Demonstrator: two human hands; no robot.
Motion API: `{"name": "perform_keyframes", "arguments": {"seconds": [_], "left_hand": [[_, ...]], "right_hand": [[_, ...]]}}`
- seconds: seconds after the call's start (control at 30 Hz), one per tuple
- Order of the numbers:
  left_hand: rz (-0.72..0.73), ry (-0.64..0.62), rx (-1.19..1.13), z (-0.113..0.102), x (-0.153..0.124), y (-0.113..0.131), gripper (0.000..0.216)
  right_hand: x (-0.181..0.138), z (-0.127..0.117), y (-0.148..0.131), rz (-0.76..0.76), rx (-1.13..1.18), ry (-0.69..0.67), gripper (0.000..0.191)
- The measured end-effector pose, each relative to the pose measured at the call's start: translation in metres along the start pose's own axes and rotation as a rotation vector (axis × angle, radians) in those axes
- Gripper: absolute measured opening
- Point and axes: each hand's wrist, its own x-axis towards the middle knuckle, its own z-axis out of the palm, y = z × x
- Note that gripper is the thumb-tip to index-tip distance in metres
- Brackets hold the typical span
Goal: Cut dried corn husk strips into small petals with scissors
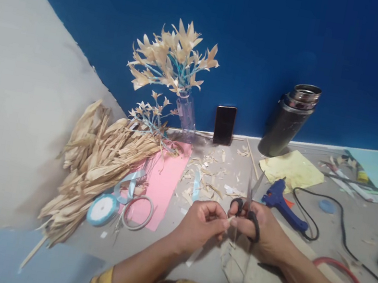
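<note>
OK so using the phone (224, 125) as the landmark, since it's standing upright at the back of the counter (127, 243): both hands are on the near side of it, a little to its right, basically meeting at the fingertips. The left hand (204, 222) comes in from the near left with its fingers curled, and its grip is a pinch, thumb and index on a tiny pale piece (229, 220), too blurry to identify. The right hand (265, 225) angles in from the near right, its grip wrapped around the black handles of the scissors (249, 195). The blades point away from the body and sit slightly apart. The right thumb is right up by the pale piece too, but I can't tell if it's pinching it. Pale scraps (215, 190) are scattered in front of the phone. To its right there's a tilted metal bottle (287, 124), with yellow paper (296, 167) and a blue glue gun (282, 204) nearer the body. Left of the phone you've got pale flowers (175, 53) in a clear vase (187, 114), then a pink sheet (166, 176), and further left a heap of dried husks (98, 159).
</note>
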Motion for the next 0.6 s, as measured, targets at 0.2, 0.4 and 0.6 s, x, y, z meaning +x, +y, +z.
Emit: {"name": "perform_keyframes", "arguments": {"seconds": [0.2, 0.4, 0.6], "left_hand": [[-0.026, -0.142, -0.127, 0.001, -0.004, -0.005, 0.039], [-0.005, -0.119, -0.256, 0.001, -0.001, -0.010, 0.043], [0.047, 0.009, -0.099, 0.002, -0.003, -0.006, 0.035]], "right_hand": [[0.001, 0.001, 0.010, 0.020, 0.225, -0.187, 0.040], [0.001, -0.003, 0.013, -0.007, 0.407, -0.160, 0.042], [-0.001, 0.002, 0.003, -0.046, 0.134, -0.116, 0.045]]}}
